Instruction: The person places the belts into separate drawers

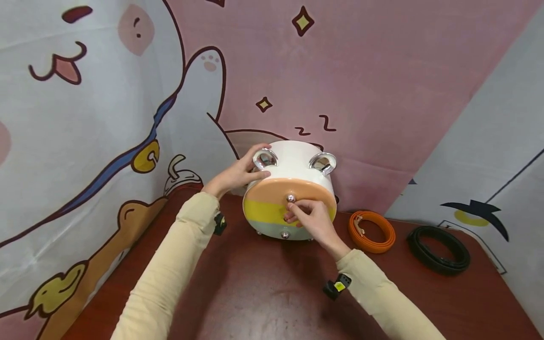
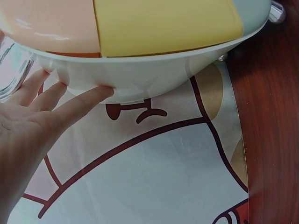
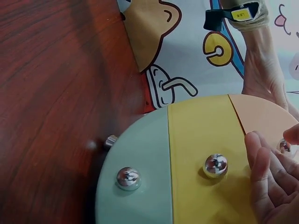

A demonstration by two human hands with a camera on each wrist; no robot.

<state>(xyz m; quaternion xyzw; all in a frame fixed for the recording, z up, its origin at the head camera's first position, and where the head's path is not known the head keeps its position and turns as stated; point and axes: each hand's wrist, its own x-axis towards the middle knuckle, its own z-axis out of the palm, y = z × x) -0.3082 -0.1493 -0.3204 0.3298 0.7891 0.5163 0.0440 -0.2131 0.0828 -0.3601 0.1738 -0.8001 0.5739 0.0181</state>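
Observation:
A white rounded drawer box (image 1: 297,158) stands on the table with two silver ear-shaped rings on top. Its oval front has an orange, a yellow and a pale green drawer, each with a round silver knob. My left hand (image 1: 240,172) presses against the box's left side, thumb and forefinger on either side of the left ear ring (image 1: 274,163). Straight fingers (image 2: 84,102) lie along the white wall in the left wrist view. My right hand (image 1: 314,217) pinches the knob (image 1: 291,198) of the orange drawer (image 1: 272,191). The yellow drawer's knob (image 3: 216,165) shows beside its curled fingers.
An orange coiled belt (image 1: 357,241) lies right of the box, and a black coiled belt (image 1: 456,267) farther right. Cartoon-printed cloth (image 1: 382,94) hangs close behind the brown table (image 1: 255,293).

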